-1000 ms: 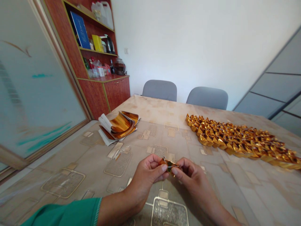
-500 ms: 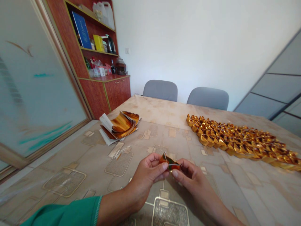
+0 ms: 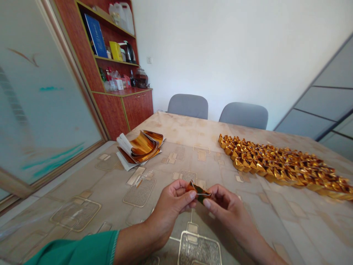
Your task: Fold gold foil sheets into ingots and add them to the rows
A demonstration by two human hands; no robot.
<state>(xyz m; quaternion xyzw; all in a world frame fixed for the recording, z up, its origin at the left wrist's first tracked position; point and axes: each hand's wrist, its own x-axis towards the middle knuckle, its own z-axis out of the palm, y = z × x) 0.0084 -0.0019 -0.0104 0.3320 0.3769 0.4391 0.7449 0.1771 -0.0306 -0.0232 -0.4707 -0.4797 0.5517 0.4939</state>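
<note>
A small piece of folded gold foil paper [image 3: 200,192] is held up over the table between both hands. My left hand [image 3: 176,200] pinches its left end, thumb in front and fingers behind. On the right end, my right hand [image 3: 227,204] grips it between thumb and fingers. The piece has pointed ends and pale edges showing along its folds. Beyond my left hand lies a loose stack of gold foil sheets [image 3: 146,147] with white backing, curled over. Rows of folded gold paper ingots [image 3: 275,162] stand packed together on the right.
A patterned cloth covers the table [image 3: 91,180]. Two grey chairs [image 3: 188,106] stand at its far side against the white wall. A red-brown cabinet [image 3: 124,110] with bottles and a kettle is at the back left, near a frosted glass door [image 3: 49,95].
The fingers have shifted slightly on the folded foil paper, and its middle looks a little flatter. Sheets and finished rows stay where they were.
</note>
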